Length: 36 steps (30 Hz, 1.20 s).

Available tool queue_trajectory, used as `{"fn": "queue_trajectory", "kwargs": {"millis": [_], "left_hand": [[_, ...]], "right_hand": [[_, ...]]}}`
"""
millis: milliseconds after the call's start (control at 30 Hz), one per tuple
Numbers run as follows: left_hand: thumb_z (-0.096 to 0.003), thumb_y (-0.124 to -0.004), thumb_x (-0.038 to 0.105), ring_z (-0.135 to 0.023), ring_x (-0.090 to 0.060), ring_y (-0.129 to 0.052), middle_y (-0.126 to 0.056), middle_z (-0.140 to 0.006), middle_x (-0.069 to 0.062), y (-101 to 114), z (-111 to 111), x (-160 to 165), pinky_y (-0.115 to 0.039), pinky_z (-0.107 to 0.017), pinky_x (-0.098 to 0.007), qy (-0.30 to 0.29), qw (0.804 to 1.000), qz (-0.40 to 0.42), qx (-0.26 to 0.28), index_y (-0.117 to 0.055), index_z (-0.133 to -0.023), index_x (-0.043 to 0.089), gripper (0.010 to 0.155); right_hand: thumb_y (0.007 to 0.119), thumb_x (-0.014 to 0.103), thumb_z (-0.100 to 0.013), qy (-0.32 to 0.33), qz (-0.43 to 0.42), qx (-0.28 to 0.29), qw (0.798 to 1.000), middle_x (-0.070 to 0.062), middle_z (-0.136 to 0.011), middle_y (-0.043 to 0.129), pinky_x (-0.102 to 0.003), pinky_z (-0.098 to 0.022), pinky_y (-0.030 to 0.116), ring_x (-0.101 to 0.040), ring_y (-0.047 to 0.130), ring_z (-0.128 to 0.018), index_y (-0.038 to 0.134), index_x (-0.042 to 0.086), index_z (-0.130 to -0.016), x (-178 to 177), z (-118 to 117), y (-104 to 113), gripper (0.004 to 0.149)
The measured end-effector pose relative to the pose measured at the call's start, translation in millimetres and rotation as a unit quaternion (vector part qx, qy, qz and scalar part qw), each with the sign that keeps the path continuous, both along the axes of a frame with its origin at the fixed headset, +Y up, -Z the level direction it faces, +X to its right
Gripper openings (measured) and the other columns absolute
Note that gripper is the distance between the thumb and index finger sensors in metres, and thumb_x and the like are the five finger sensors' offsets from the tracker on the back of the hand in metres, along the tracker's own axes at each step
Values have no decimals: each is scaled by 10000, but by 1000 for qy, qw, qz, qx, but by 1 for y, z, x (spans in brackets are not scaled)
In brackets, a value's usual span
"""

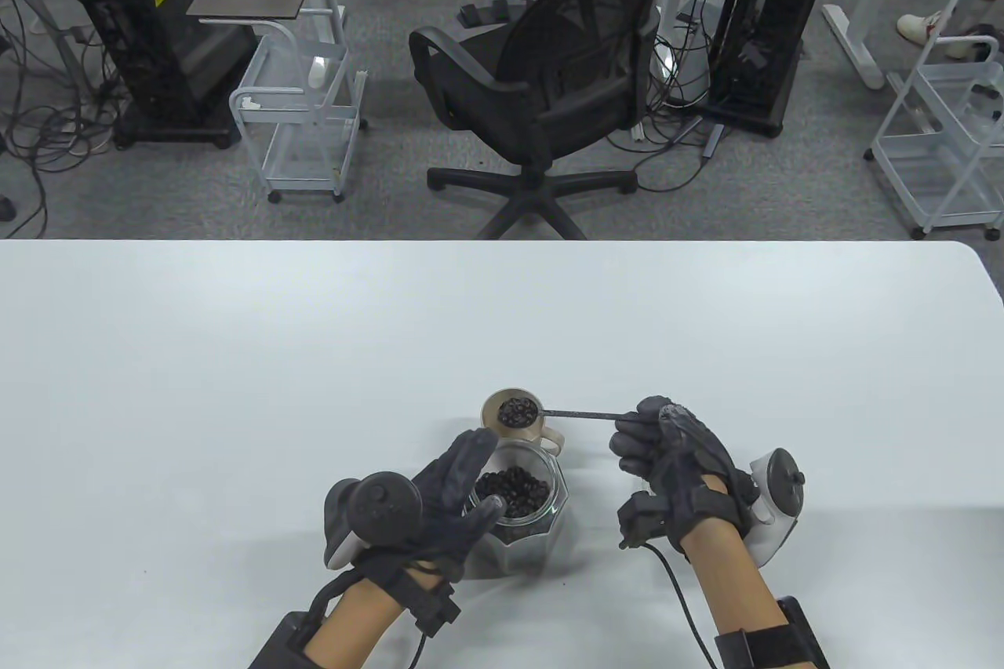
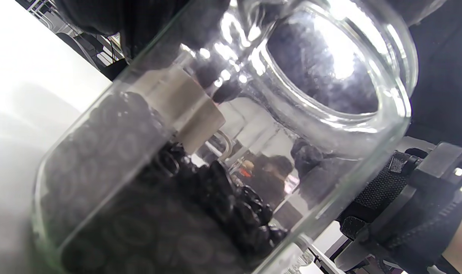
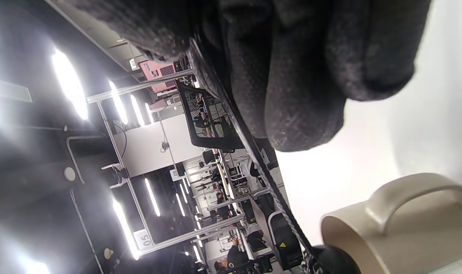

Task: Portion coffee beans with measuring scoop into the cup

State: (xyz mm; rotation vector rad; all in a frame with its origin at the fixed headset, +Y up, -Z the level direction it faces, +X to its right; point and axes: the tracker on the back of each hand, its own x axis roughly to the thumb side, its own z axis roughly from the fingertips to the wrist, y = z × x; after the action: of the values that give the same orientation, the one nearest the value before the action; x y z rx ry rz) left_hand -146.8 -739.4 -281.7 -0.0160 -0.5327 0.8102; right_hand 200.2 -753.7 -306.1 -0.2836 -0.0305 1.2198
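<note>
A beige cup [image 1: 543, 436] with a handle stands just behind a glass jar [image 1: 549, 516] holding coffee beans [image 1: 514, 491]. My right hand [image 1: 655, 438] pinches the end of a thin dark measuring scoop [image 1: 580, 412]; its bowl, full of beans [image 1: 518, 412], hovers over the cup's mouth. My left hand [image 1: 463, 489] wraps around the jar's left side. In the left wrist view the jar [image 2: 200, 160] fills the frame, beans [image 2: 147, 213] low inside it. The right wrist view shows my fingers [image 3: 303, 76] on the scoop handle [image 3: 253, 152] above the cup [image 3: 398, 224].
The white table [image 1: 235, 355] stretches wide around the jar and cup. Behind its far edge stand a black office chair [image 1: 549, 89], white wire carts [image 1: 302, 104] and computer towers on grey carpet.
</note>
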Motion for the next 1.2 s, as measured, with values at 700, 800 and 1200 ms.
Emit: {"fn": "queue_trajectory", "kwargs": {"millis": [700, 800, 1200], "left_hand": [[-463, -540, 749, -998, -532, -682, -479, -1178, -205, -1, 0, 0, -533, -688, -675, 0, 1000, 0, -3, -361, -1147, 250, 865], [-462, -544, 746, -994, -533, -686, -486, -1174, -207, -1, 0, 0, -536, -685, -676, 1, 1000, 2, -2, -367, -1145, 248, 864], [-463, -542, 746, -996, -531, -685, -483, -1175, -208, -1, 0, 0, -535, -688, -674, 0, 1000, 0, -1, -364, -1146, 248, 863]], "right_hand": [[766, 305, -512, 100, 321, 209, 918, -265, -813, 863, -596, -448, 786, -524, 983, -628, 790, 115, -909, -38, 0, 41, 440], [767, 304, -512, 108, 331, 219, 911, -266, -816, 860, -597, -450, 785, -523, 982, -633, 789, 116, -911, -39, 0, 42, 441], [754, 320, -521, 8, 227, 239, 944, -252, -811, 864, -593, -453, 786, -509, 985, -631, 784, 113, -900, -16, 11, 62, 433]]}}
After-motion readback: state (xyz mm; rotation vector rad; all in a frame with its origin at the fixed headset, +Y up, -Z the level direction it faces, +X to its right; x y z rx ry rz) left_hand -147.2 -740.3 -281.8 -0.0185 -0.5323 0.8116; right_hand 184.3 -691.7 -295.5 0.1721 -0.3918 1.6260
